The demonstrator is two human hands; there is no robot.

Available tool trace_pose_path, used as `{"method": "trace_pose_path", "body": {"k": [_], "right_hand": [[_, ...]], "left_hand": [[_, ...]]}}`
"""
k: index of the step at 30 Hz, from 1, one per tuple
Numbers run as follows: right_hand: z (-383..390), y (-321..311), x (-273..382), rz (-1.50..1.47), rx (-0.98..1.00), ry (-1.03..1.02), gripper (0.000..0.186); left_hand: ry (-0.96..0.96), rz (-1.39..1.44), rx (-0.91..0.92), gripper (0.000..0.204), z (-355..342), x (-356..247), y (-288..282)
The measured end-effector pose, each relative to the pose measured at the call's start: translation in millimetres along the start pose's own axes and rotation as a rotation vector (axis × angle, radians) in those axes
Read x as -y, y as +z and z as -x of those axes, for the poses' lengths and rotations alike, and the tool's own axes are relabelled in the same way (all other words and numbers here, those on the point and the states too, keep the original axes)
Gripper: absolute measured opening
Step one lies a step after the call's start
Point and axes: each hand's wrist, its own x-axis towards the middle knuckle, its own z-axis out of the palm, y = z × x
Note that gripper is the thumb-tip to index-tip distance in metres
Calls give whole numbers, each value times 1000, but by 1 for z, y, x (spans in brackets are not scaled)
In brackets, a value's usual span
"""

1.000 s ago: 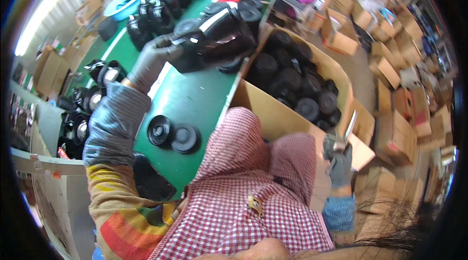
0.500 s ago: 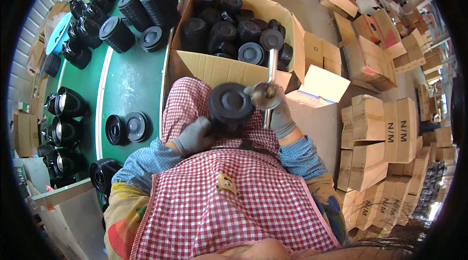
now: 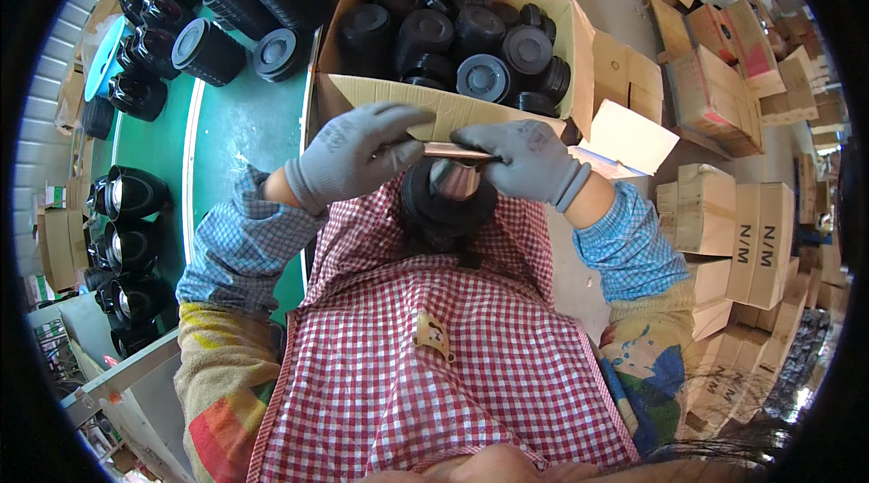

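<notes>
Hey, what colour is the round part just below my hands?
The round part is black, best seen in the head view.

The tool is over the round part, above my lap, between my left fingers and my right fingers. Ahead of them stands the box, with lids in it. To my left lies the table: stacks at its far end, left of the box; pots in a row nearer me; the basin beyond these. To my right, cartons stand piled.
</notes>
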Motion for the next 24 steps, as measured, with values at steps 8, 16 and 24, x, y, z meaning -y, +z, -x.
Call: {"method": "trace_pose_path", "body": {"k": [8,16,24], "right_hand": [[1,8,25,-20,132,136,45],[1,7,29,108,225,151,57],[7,50,33,43,109,-166,77]], "left_hand": [[21,-67,178,29,-14,53,19],[-121,309,411,24,-38,83,28],[-212,202,505,32,-65,92,62]]}}
